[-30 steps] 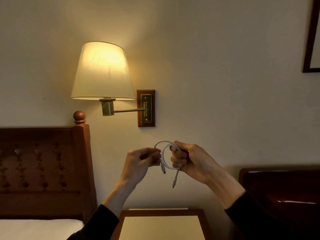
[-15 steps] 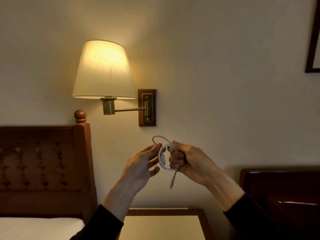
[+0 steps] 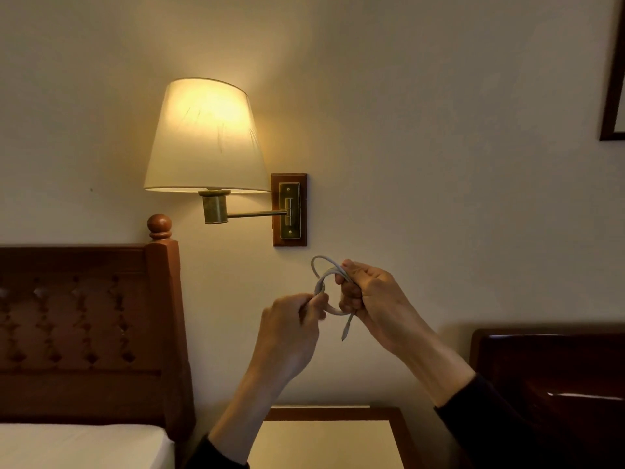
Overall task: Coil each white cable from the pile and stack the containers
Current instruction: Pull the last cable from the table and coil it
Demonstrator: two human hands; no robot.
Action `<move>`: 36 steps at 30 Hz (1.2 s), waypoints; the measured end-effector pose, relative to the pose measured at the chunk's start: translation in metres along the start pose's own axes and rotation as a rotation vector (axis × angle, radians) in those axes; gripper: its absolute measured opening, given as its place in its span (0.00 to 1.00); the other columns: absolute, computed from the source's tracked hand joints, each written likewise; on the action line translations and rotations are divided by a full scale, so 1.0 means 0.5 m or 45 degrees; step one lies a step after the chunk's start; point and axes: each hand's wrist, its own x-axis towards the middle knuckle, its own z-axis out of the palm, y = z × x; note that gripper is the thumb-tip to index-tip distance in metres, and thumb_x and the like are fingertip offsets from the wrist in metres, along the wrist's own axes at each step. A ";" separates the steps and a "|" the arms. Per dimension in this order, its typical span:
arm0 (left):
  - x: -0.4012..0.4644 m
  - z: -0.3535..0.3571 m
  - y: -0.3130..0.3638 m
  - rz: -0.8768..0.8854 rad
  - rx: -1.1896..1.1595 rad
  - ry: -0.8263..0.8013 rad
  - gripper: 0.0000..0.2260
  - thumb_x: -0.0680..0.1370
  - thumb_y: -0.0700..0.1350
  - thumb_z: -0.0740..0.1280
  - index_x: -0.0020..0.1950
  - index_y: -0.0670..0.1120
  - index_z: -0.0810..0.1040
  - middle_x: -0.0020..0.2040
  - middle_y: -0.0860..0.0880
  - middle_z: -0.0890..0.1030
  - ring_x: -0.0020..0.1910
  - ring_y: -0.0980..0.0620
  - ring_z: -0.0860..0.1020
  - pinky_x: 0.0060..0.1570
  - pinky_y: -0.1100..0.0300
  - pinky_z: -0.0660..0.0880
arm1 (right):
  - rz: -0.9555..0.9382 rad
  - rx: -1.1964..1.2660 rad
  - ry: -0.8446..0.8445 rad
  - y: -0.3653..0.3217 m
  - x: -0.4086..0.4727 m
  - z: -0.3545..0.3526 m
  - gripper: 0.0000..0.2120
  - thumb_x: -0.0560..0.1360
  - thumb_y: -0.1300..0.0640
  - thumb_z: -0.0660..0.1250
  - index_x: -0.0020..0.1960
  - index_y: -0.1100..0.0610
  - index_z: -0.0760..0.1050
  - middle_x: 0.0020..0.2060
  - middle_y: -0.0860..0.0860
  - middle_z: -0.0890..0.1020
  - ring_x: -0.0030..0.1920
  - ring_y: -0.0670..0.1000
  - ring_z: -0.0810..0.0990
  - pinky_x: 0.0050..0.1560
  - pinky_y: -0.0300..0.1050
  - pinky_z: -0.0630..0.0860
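Right now the person holds a white cable (image 3: 333, 289) up in the air, in front of the wall and just under the wall lamp (image 3: 206, 137). The right hand (image 3: 368, 299) has its fingers curled tight round the small loops, keeping them together. One plug end hangs down loose below that hand. The left hand (image 3: 291, 330) pinches the other bit of the cable, with its fingers curled on it, just beside the loops.

It looks like the coiling step is nearly done for this cable — the loops are made, and only the short end is left. The next move likely needs the left hand to tuck or wrap that end round the loops, while the right hand keeps hold so they do not spring apart.

No pile and no containers show here — only the desk (image 3: 333, 414) below, a bed (image 3: 81, 445) and its headboard (image 3: 91, 319).
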 end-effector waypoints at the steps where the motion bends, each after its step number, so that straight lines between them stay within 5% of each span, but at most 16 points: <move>1: -0.005 0.001 -0.007 0.066 0.107 0.011 0.14 0.82 0.52 0.57 0.42 0.52 0.78 0.34 0.53 0.80 0.32 0.56 0.78 0.35 0.58 0.78 | -0.013 0.002 0.030 -0.002 0.001 -0.001 0.19 0.84 0.54 0.54 0.43 0.62 0.76 0.26 0.48 0.68 0.29 0.46 0.66 0.35 0.41 0.68; 4: -0.035 0.018 -0.013 0.122 0.247 0.007 0.18 0.82 0.57 0.53 0.36 0.52 0.72 0.29 0.54 0.74 0.28 0.55 0.73 0.30 0.58 0.69 | -0.028 0.134 0.135 -0.015 0.018 -0.017 0.18 0.84 0.54 0.55 0.41 0.60 0.75 0.26 0.47 0.67 0.27 0.45 0.65 0.34 0.41 0.67; 7: -0.051 0.030 -0.018 -0.126 0.114 -0.233 0.21 0.83 0.55 0.54 0.34 0.50 0.76 0.30 0.53 0.77 0.29 0.59 0.73 0.35 0.57 0.68 | 0.018 0.208 0.118 -0.028 0.030 -0.028 0.18 0.84 0.54 0.56 0.40 0.60 0.75 0.24 0.47 0.66 0.25 0.45 0.64 0.32 0.41 0.66; 9: -0.035 0.022 -0.032 -0.230 0.067 -0.337 0.14 0.83 0.53 0.57 0.49 0.54 0.82 0.44 0.55 0.82 0.43 0.60 0.77 0.42 0.60 0.71 | 0.048 0.143 0.033 -0.024 0.024 -0.027 0.18 0.84 0.54 0.55 0.41 0.60 0.75 0.25 0.47 0.66 0.27 0.46 0.64 0.32 0.40 0.66; 10: -0.025 0.014 -0.033 -0.247 0.074 -0.355 0.11 0.82 0.50 0.60 0.62 0.55 0.77 0.54 0.56 0.80 0.51 0.59 0.76 0.45 0.63 0.71 | 0.056 0.110 -0.010 -0.022 0.019 -0.025 0.18 0.84 0.54 0.55 0.41 0.60 0.75 0.25 0.47 0.66 0.27 0.46 0.64 0.32 0.40 0.67; 12: -0.010 0.004 -0.038 -0.179 0.049 -0.331 0.26 0.78 0.43 0.67 0.72 0.58 0.63 0.63 0.57 0.73 0.57 0.57 0.72 0.46 0.66 0.71 | 0.047 0.009 -0.060 -0.017 0.010 -0.019 0.18 0.84 0.53 0.55 0.41 0.60 0.76 0.26 0.47 0.67 0.28 0.46 0.65 0.33 0.40 0.68; 15: -0.004 -0.009 -0.024 -0.095 -0.336 -0.381 0.34 0.70 0.35 0.71 0.69 0.60 0.64 0.61 0.57 0.75 0.57 0.56 0.71 0.50 0.62 0.72 | -0.025 -0.178 -0.018 -0.013 0.006 -0.009 0.19 0.83 0.53 0.56 0.41 0.58 0.78 0.26 0.48 0.69 0.28 0.46 0.69 0.37 0.40 0.73; 18: -0.007 -0.019 -0.035 -0.096 -0.657 -0.628 0.34 0.66 0.48 0.74 0.71 0.57 0.67 0.61 0.57 0.77 0.57 0.49 0.72 0.54 0.56 0.71 | -0.058 -0.240 0.007 -0.005 0.008 -0.013 0.18 0.83 0.52 0.56 0.41 0.58 0.78 0.27 0.48 0.70 0.31 0.47 0.70 0.42 0.45 0.77; 21: -0.007 -0.016 -0.033 -0.304 -0.918 -0.479 0.21 0.73 0.62 0.68 0.59 0.50 0.80 0.53 0.50 0.79 0.45 0.51 0.71 0.47 0.57 0.68 | -0.036 -0.279 -0.029 0.002 0.002 -0.015 0.17 0.83 0.52 0.57 0.41 0.58 0.77 0.26 0.47 0.71 0.30 0.46 0.70 0.37 0.41 0.74; 24: 0.000 -0.006 -0.026 -0.434 -1.079 -0.372 0.16 0.78 0.56 0.62 0.49 0.44 0.80 0.41 0.46 0.75 0.36 0.53 0.68 0.39 0.58 0.67 | -0.030 -0.250 -0.096 0.008 -0.004 -0.006 0.18 0.83 0.52 0.57 0.41 0.59 0.77 0.25 0.45 0.72 0.28 0.45 0.70 0.34 0.38 0.71; 29: 0.002 0.007 -0.010 -0.377 -0.938 -0.323 0.16 0.81 0.56 0.57 0.41 0.45 0.71 0.35 0.49 0.70 0.33 0.54 0.68 0.36 0.60 0.67 | -0.034 -0.161 -0.119 0.020 -0.005 -0.002 0.16 0.83 0.53 0.56 0.43 0.57 0.78 0.26 0.45 0.72 0.30 0.45 0.70 0.38 0.41 0.72; 32: -0.001 0.020 0.000 -0.265 -0.785 -0.198 0.17 0.83 0.53 0.53 0.47 0.47 0.77 0.34 0.53 0.76 0.33 0.58 0.72 0.39 0.61 0.69 | -0.216 -0.423 -0.027 0.033 -0.008 -0.002 0.14 0.83 0.53 0.56 0.46 0.53 0.79 0.34 0.46 0.79 0.37 0.46 0.78 0.44 0.40 0.78; 36: 0.009 0.015 -0.002 -0.237 -0.742 -0.109 0.17 0.83 0.52 0.52 0.38 0.46 0.69 0.30 0.52 0.66 0.30 0.55 0.65 0.33 0.62 0.65 | -0.314 -0.653 0.059 0.039 -0.016 -0.021 0.10 0.82 0.56 0.60 0.49 0.51 0.80 0.41 0.48 0.83 0.45 0.49 0.83 0.50 0.44 0.82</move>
